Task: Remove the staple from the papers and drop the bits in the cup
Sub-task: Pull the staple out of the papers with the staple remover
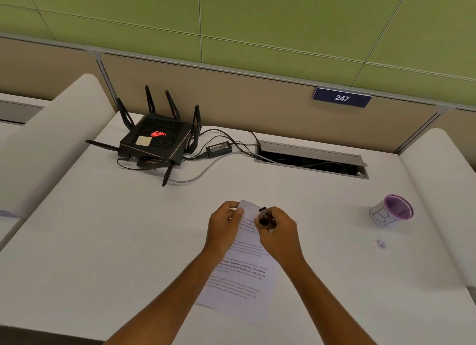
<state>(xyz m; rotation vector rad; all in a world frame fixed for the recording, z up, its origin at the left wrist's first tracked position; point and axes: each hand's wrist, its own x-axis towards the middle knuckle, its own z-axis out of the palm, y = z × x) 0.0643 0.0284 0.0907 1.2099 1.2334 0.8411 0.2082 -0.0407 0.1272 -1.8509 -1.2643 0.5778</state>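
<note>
Purple-rimmed cup [392, 211] contents unclear, left hand [223, 229] pinching papers [242, 270], right hand [279, 235] gripping remover [264, 217]

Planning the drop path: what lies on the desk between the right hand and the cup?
In the head view, only bare white desk lies between the right hand, gripping the staple remover, and the cup.

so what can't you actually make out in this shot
Head view only:
- Staple: too small, and hidden where the left hand pinches the papers.
- Staple remover jaws: covered by the right hand.
- Printed text: blurred.
- Cup contents: hidden by its rim.
</note>
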